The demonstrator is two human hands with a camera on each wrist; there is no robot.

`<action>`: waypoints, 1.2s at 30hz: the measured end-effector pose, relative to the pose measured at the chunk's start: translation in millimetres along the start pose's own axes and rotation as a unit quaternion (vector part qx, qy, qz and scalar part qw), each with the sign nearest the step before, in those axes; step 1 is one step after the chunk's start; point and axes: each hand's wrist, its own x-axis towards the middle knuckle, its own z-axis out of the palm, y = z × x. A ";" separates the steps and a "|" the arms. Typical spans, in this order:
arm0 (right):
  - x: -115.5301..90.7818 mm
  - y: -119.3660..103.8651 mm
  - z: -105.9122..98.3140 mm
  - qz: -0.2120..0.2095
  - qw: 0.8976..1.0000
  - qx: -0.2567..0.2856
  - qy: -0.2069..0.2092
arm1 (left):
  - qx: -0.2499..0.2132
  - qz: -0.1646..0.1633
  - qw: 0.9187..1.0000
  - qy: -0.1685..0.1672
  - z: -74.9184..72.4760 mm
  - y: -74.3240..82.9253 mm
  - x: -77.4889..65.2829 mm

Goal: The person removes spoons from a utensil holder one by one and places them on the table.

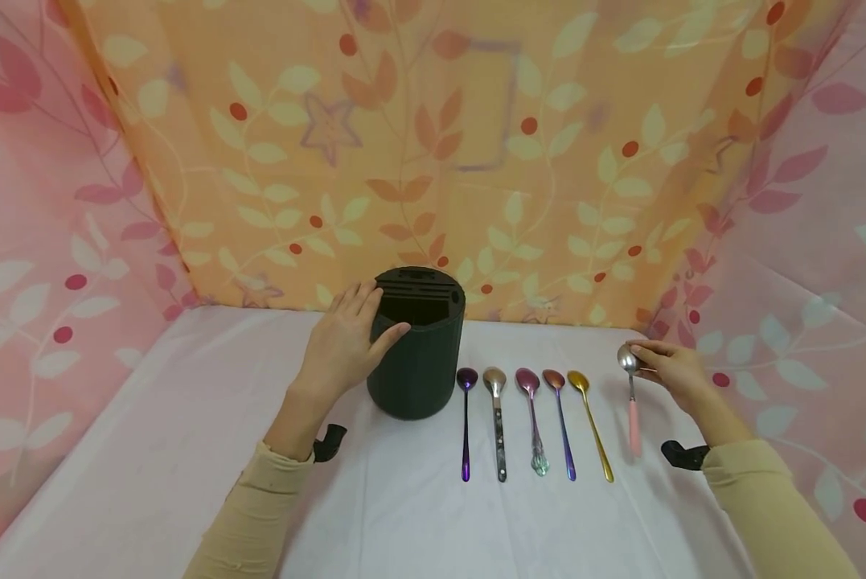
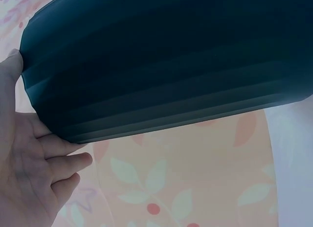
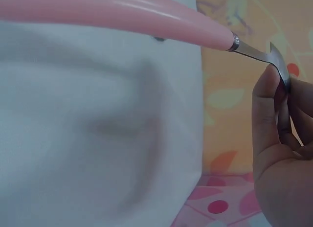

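Note:
My left hand (image 1: 342, 342) grips the rim of a dark green cylindrical utensil holder (image 1: 418, 370), its thumb over the front rim and its fingers at the left side. The holder stands upright, with a large opening in front and slots at the back of its top. At the right, my right hand (image 1: 673, 371) pinches a spoon with a pink handle (image 1: 634, 426) by its silver bowl. That handle points down towards the table, and in the right wrist view the pink handle (image 3: 161, 19) crosses the top.
Right of the holder, several spoons lie in a row, bowls away from me: purple (image 1: 465, 426), black-handled (image 1: 499, 426), pink with a greenish handle end (image 1: 532, 418), copper with a blue handle (image 1: 563, 422) and gold (image 1: 593, 426). Patterned cloth walls (image 1: 418, 121) enclose the white-covered table (image 1: 404, 498).

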 end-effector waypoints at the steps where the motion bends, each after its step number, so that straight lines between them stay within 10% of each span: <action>1: 2.3 2.8 1.1 0.006 1.000 -0.022 -0.007 | 0.000 0.001 1.000 0.001 -0.2 -0.1 -0.1; 12: 17.2 25.3 12.1 0.052 0.982 -0.179 -0.022 | -0.001 -0.002 1.000 -0.003 2.8 -0.4 0.9; 30: 26.1 55.2 22.9 0.041 0.969 -0.244 -0.005 | 0.000 -0.004 1.000 -0.003 1.4 1.5 0.3; 36: 28.2 56.1 24.2 0.025 0.949 -0.314 0.017 | 0.003 -0.008 1.000 -0.004 0.8 1.2 1.0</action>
